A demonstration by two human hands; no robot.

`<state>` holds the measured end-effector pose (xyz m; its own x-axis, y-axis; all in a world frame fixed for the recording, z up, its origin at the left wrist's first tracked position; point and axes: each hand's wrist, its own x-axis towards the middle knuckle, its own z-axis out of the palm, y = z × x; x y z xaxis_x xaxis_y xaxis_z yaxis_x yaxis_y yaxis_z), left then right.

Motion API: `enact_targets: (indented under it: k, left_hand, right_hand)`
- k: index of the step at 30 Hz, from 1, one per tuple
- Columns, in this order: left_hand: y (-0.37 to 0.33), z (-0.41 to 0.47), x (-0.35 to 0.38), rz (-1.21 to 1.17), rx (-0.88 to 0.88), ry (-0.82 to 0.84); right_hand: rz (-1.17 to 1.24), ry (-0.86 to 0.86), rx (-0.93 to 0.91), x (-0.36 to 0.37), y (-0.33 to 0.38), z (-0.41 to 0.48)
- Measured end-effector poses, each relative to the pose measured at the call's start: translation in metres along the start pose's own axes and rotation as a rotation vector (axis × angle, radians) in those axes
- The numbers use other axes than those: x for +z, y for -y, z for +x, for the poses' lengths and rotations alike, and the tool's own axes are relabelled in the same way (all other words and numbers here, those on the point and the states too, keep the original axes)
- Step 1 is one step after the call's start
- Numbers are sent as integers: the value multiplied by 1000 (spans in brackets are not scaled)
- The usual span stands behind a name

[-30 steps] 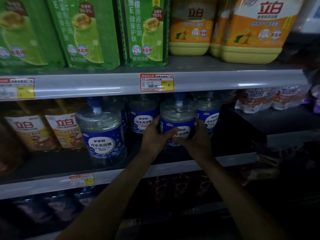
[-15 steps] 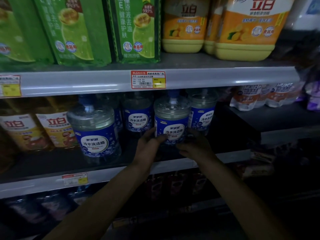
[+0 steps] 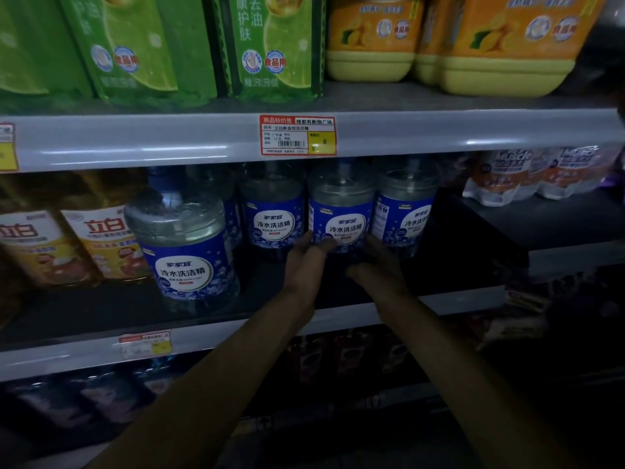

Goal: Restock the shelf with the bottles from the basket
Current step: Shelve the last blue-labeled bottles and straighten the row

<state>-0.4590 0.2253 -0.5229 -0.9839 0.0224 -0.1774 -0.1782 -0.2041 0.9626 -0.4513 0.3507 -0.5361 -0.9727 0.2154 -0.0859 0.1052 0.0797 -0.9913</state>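
A clear bottle with a blue label stands on the middle shelf, in a row with two like bottles. My left hand presses straight fingers against the lower front of its label. My right hand touches the bottle's base from the right, fingers pointing at it; the dim light hides detail. A fourth blue-label bottle stands nearer the shelf front, to the left. No basket is in view.
Yellow detergent bottles stand at the left of the same shelf, white refill packs at the right. Green and orange jugs fill the upper shelf with its price tag. Dark bottles sit on the shelf below.
The bottle has gone back into the row and now stands on the shelf. Both hands slid from its sides down to its base.
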Motion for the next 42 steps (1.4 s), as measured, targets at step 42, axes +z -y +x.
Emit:
enact_targets:
  k: [42]
  left_hand:
    - [29, 32, -24, 865, 405, 116]
  right_hand:
    - [-614, 109, -327, 4, -29, 21]
